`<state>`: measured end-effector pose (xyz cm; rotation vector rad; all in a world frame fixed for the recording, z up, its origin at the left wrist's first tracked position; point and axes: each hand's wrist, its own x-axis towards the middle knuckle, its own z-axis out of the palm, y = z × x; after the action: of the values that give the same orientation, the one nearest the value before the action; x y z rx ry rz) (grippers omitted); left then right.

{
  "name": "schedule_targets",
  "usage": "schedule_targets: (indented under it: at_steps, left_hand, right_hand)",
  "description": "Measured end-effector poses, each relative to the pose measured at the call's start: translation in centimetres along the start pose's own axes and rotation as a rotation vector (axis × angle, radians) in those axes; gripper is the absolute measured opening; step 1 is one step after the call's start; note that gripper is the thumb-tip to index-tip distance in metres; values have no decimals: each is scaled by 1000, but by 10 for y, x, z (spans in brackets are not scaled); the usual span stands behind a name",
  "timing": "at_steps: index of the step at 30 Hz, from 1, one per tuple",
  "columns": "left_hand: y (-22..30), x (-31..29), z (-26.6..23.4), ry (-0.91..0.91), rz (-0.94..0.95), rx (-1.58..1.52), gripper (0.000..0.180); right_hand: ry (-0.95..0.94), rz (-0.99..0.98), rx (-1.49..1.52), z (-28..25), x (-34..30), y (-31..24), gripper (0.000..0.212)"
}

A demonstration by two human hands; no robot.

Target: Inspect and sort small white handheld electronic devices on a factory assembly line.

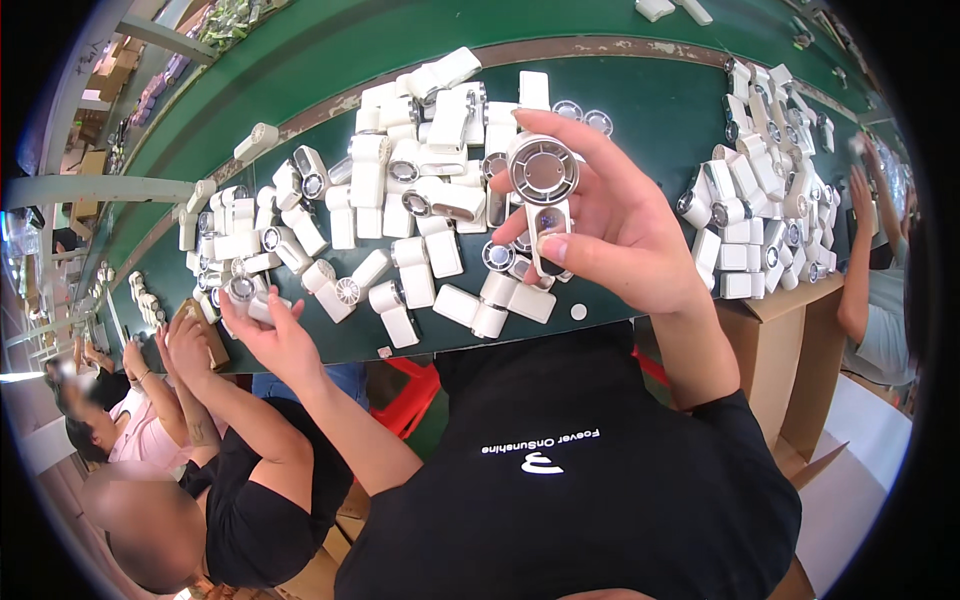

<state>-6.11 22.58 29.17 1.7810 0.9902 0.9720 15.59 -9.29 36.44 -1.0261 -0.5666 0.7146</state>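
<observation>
Wearing a black T-shirt (600,480) with white print, a person sits or stands close to a dark green table (675,135). By the shirt on the left is a bit of a red stool (408,392), and on the right is an open cardboard box (765,365). The right hand (635,235) is up over the table, holding a white handheld fan (543,172). The thumb presses on its handle, and the fingers are behind it. Its round silver face points up at the camera. The left hand (275,340) is lower and off to the left, gripping a second fan (243,290) with thumb and fingers around it. Just past the shirt, a small white disc (578,312) lies on the table. A big messy heap of white fans (448,120) lies between and behind the two hands, some on top of others. Another heap (760,175) sits on the right side. On the left, a co-worker in black (265,480) has a raised hand (190,345) near the table edge. Farther off, past a worn brown ledge (600,47), runs a green surface (350,40) with a few white things on it.
</observation>
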Motion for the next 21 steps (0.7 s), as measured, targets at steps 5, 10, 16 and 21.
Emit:
schedule_targets:
  at_steps: [5, 10, 16, 21]
  left_hand:
    - [-28, -2, -10, 126, -51, 111, 75]
    - [-39, -6, -20, 159, -61, 228, 74]
    - [-49, -12, -12, 172, -168, 343, 65]
    - [-92, -8, -12, 138, -52, 343, 52]
  right_hand:
    - [0, -12, -14, 1, 2, -2, 82]
    - [-9, -19, -16, 4, 8, -4, 83]
    - [-5, -22, -6, 3, 15, -3, 84]
    - [-23, -63, 21, 3, 22, -7, 83]
